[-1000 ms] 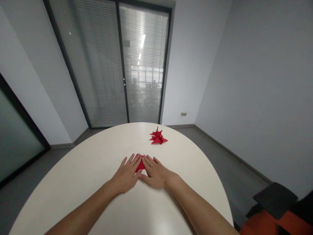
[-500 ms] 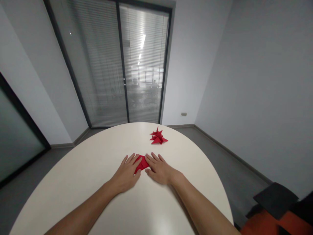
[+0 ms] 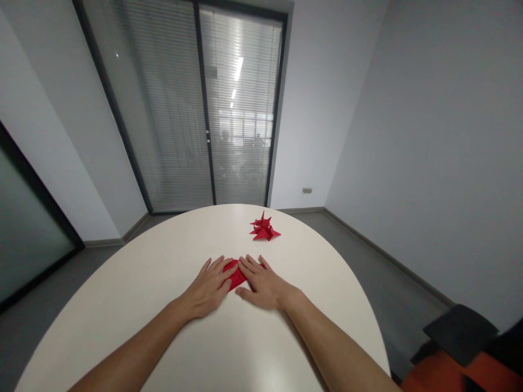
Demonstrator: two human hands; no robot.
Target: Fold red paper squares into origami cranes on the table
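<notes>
A folded piece of red paper lies flat on the white round table, partly covered by both hands. My left hand rests on its left part, palm down, fingers stretched out and apart. From the right, my right hand lies flat with its fingertips over the paper's upper right part and its thumb on or just past the lower edge. Beyond the hands sits a small cluster of pointed red origami pieces, which look like folded cranes.
Past the table's far edge stand glass panels with blinds in dark frames. A grey wall runs along the right. An orange and black chair is at the lower right, close to the table's edge.
My right hand has slid slightly left over the paper, and its thumb has moved left. My left hand has shifted a little left. The origami cluster has stayed in place.
</notes>
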